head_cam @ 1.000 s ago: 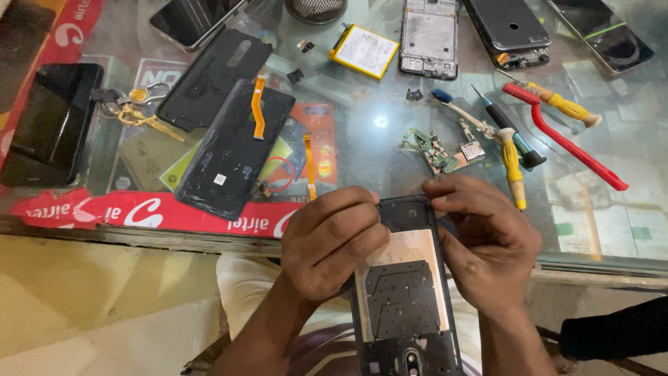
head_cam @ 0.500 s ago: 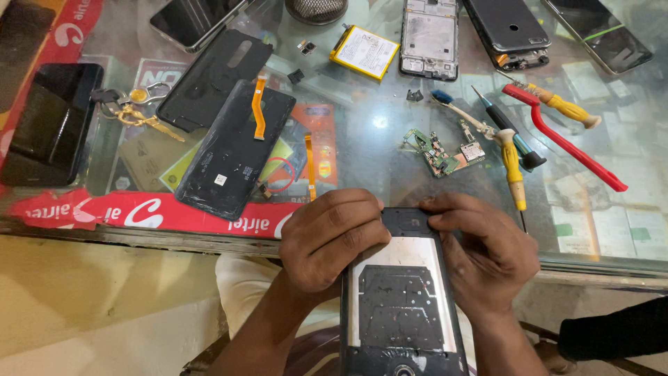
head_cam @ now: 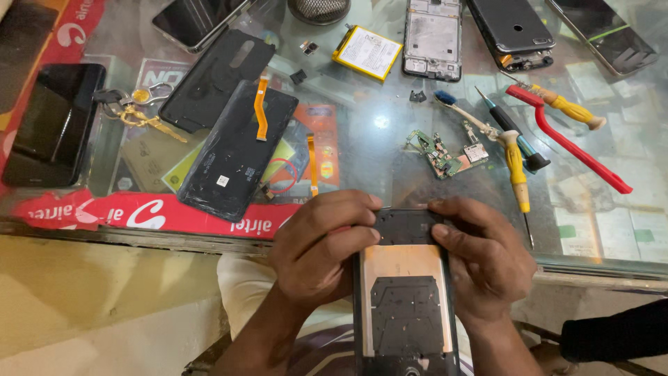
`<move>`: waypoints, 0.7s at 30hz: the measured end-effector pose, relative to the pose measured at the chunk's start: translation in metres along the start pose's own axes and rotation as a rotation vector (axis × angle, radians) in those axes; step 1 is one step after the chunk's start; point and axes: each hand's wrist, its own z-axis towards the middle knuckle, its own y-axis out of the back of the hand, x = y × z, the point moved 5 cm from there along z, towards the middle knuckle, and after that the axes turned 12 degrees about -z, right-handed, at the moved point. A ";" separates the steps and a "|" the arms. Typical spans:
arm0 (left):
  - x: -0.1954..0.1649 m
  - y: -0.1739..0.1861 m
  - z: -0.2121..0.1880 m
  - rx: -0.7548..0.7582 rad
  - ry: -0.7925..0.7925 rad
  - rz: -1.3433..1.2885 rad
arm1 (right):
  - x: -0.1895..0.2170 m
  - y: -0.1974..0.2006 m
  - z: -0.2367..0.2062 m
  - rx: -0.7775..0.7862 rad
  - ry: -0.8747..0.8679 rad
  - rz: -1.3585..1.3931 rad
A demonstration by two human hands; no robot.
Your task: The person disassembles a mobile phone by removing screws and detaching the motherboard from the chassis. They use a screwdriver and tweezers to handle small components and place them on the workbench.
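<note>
Both hands, left hand [head_cam: 323, 244] and right hand [head_cam: 480, 257], are clamping an opened phone frame [head_cam: 406, 292], flat copper-and-black rectangle, its long axis pointing toward the glass worktop [head_cam: 376, 125]

Single head cam, looks steeply down from close above; hands near bottom centre, glass table [head_cam: 390, 150] fills the far half.

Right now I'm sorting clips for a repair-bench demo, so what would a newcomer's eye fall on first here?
First, the left hand and right hand gripping the top end of an opened phone at bottom centre, its copper-coloured inside facing up. Next, the red pry tool and yellow screwdriver lying on the glass table to the right. To the left lies a black back cover with an orange ribbon cable across it.
</note>
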 end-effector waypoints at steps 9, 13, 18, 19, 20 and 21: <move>0.008 0.010 -0.010 -0.170 0.136 -0.060 | -0.006 0.000 -0.005 -0.051 -0.039 0.055; 0.008 0.010 -0.008 -0.182 0.133 -0.076 | -0.007 0.000 -0.004 -0.065 -0.059 0.067; 0.003 0.011 -0.003 -0.076 0.078 0.035 | 0.007 0.000 0.013 -0.004 -0.042 0.035; 0.002 0.011 -0.002 -0.042 0.065 0.052 | 0.008 0.001 0.018 0.046 -0.050 0.036; 0.004 0.012 -0.001 -0.034 0.084 0.046 | 0.011 0.001 0.022 0.096 -0.057 0.035; 0.006 0.012 -0.001 -0.025 0.103 0.038 | 0.011 0.003 0.026 0.178 -0.065 0.050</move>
